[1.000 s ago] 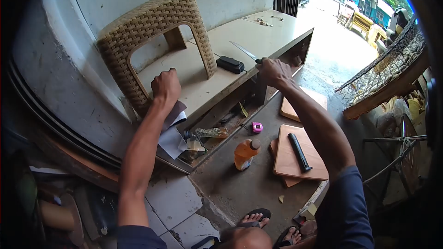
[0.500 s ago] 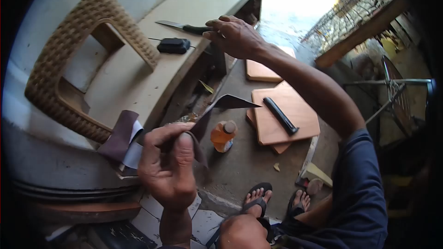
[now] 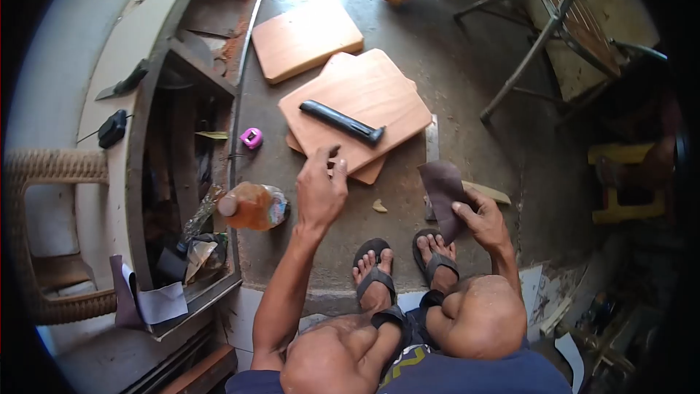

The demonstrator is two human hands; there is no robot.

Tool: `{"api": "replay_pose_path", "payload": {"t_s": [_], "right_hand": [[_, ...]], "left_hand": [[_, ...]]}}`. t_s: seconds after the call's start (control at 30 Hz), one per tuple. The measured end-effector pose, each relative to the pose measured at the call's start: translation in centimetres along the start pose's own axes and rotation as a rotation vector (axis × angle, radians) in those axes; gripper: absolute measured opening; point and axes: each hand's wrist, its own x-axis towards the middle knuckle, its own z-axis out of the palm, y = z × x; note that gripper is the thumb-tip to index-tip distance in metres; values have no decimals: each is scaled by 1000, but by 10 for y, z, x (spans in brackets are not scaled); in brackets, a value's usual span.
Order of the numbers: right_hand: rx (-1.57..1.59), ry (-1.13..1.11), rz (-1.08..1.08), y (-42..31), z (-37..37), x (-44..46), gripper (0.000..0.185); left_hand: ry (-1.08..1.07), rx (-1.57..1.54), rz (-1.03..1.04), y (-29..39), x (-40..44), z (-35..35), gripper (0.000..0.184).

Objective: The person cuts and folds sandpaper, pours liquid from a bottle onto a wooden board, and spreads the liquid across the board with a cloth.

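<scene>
Concrete floor [image 3: 481, 142] on my feed, bench [image 3: 146, 25] edge running down the left, bare floor between the stacked boards [image 3: 401, 109] and the metal-legged frame [image 3: 526, 55]. Since the last frame, the brown sheet [image 3: 441, 193] has swapped from left to right, and the knife [image 3: 131, 79] lies untouched on the bench. My right hand [image 3: 483, 220] pinches the sheet above the floor; my left hand [image 3: 321, 191] is loosely open by the boards' near edge, can't tell if touching.

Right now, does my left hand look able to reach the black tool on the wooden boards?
Yes, most likely. Your left hand looks empty, its fingertips by the near edge of the top board, and the black tool lies on that board with nothing covering it or visibly in between.
</scene>
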Motion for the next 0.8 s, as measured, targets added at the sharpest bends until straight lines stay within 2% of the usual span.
{"api": "replay_pose_path", "payload": {"t_s": [0.03, 0.07, 0.1, 0.13, 0.2, 0.3, 0.33, 0.4, 0.43, 0.47, 0.53, 0.57, 0.6, 0.67, 0.73, 0.77, 0.8], "right_hand": [[95, 197, 52, 26, -6, -13, 29], [102, 212, 74, 30, -16, -21, 29], [-25, 171, 93, 29, -26, -27, 29], [-152, 114, 107, 29, -32, -30, 30], [-82, 121, 40, 31, -29, -21, 28], [-165, -41, -172, 5, -30, 5, 23], [-152, -58, -177, -3, -30, 12, 23], [-174, -42, -352, -15, -29, 22, 26], [-104, -46, -356, -14, -29, 25, 18], [-82, -41, -350, -16, -30, 28, 18], [-10, 85, -275, -17, -38, 30, 20], [-37, 182, -188, 1, -43, 33, 29], [-7, 307, -49, 11, -45, 35, 26], [-69, 304, 13, 30, -60, 34, 24], [-13, 291, 21, 37, -63, 25, 25], [47, 260, 17, 38, -64, 21, 28], [40, 251, 15, 37, -64, 16, 28]], "left_hand": [[-34, 1, -7, -10, 7, 11, 33], [-44, 163, 117, -18, 15, 20, 37], [-45, 325, 243, -26, 26, 32, 42], [-55, 332, 234, -35, 38, 45, 42], [14, 795, 580, -54, 69, 65, 48], [-73, 957, 534, -67, 93, 77, 46], [-72, 974, 519, -62, 95, 75, 46], [-285, 1046, 439, -52, 95, 73, 34], [-216, 980, 502, -53, 84, 76, 28], [-230, 1059, 542, -55, 70, 78, 22], [-340, 963, 464, -47, 26, 82, 21], [-352, 898, 453, -44, -2, 83, 22], [-364, 830, 442, -43, -29, 82, 24], [-429, 703, 195, -60, -78, 82, 31], [-442, 704, -65, -93, -111, 80, 36], [-443, 697, -64, -107, -121, 78, 36], [-433, 683, -169, -112, -130, 74, 39]]}}
